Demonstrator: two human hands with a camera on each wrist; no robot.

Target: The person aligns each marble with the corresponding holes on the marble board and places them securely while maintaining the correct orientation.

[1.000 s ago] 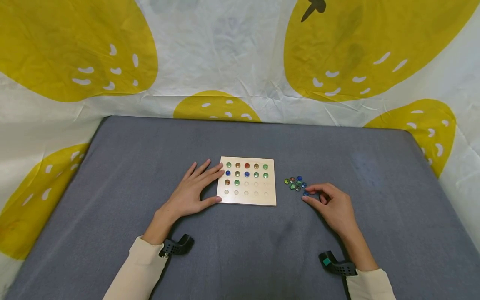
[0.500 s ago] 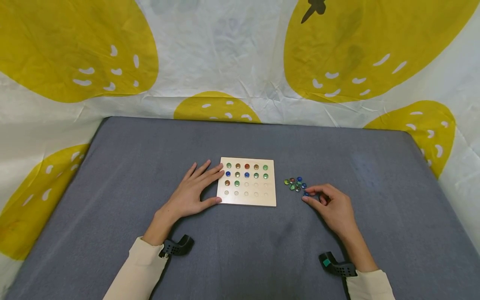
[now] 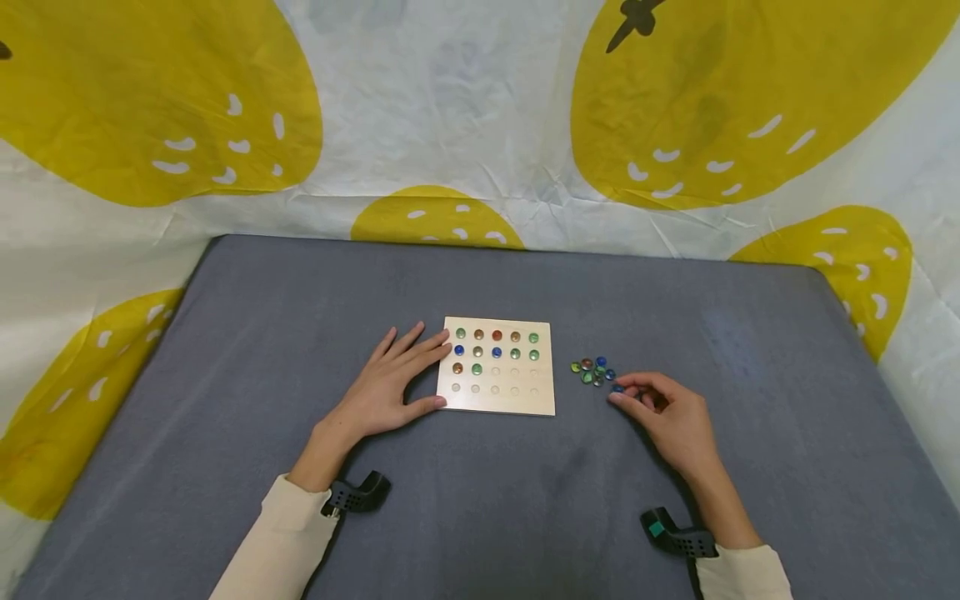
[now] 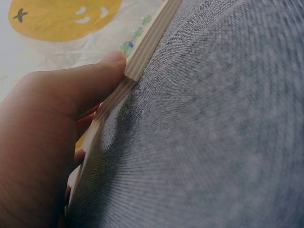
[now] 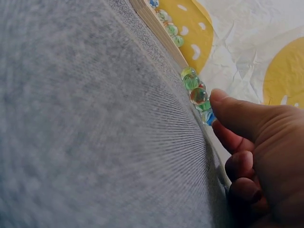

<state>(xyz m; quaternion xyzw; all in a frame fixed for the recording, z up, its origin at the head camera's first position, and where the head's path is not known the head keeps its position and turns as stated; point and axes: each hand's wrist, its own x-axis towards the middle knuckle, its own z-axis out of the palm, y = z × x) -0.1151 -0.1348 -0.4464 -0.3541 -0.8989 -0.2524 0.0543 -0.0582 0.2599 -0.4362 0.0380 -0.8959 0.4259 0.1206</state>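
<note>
Left hand (image 3: 381, 393) lies with fingers spread wide, thumb and fingertips on the left edge of the wooden board (image 3: 504, 403); right hand (image 3: 677, 421) is narrowed, thumb and forefinger pinching a blue marble (image 3: 618, 388). Head view: board flat on the grey cloth (image 3: 480, 508), between the hands, twelve seated marbles (image 3: 497, 352) filling its two far rows and the first two hollows of the third row, counting from the left; other three there and the whole nearest row bare. Loose marbles (image 3: 587, 377) sit in a cluster just right of the board, blue one at the cluster's near right side. Change over the last second: next to none. Whole picture shifts slightly, likely head movement; left hand stays on the same edge, right fingertips stay at the cluster, same twelve seated. So board filling is no further along, looks like a pause at the pick-up; can't tell if the blue marble is off the cloth. Left wrist view: thumb (image 4: 97, 85) rests on the board's edge by a corner, the other fingers partly hidden behind it, so it seems to be steadying the board rather than gripping it. Right wrist view: thumb tip right against the blue marble, forefinger just below, remaining fingers curled in; other loose marbles lined up beyond, board edge further off with seated marbles showing over it.
</note>
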